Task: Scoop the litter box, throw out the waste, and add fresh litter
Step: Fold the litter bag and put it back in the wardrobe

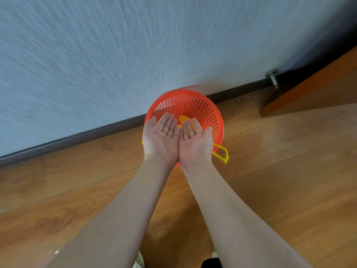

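Note:
An orange perforated plastic basket point(201, 107) stands on the wooden floor against the wall. A yellow plastic bag lies inside it point(183, 118), and one yellow handle loop point(222, 153) hangs out at the right. My left hand point(161, 140) and my right hand point(195, 144) are held side by side, palms up, over the near rim of the basket. Both palms are bare and the fingers are straight, holding nothing. No litter box or scoop is in view.
A blue-grey wall with a dark skirting board point(77, 136) runs diagonally behind the basket. A metal door stop point(272, 76) sits at the base of the wall, beside a brown wooden door point(318, 88) at the right. Small crumbs lie scattered on the floor point(160, 232).

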A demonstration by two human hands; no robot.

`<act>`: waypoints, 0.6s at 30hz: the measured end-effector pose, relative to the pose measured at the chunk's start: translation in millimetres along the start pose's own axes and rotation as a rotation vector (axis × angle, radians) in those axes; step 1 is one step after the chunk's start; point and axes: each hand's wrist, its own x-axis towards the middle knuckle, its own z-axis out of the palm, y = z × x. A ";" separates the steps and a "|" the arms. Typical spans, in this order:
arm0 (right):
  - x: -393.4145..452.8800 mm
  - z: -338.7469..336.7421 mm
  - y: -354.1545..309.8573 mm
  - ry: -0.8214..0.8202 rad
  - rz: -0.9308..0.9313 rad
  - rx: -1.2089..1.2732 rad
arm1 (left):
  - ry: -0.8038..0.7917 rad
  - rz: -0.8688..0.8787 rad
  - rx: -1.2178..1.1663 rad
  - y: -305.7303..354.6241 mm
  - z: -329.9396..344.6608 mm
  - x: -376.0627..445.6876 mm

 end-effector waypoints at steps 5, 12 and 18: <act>-1.6 -2.9 -8.4 -0.048 0.028 -0.073 | 0.023 0.002 0.010 -3.2 5.8 -1.3; -12.4 -5.4 -12.9 -0.041 0.035 -0.098 | 0.065 0.007 0.063 -5.3 14.2 -18.9; -44.5 -9.7 -21.6 -0.044 0.018 -0.169 | 0.102 0.019 0.312 4.2 28.9 -50.5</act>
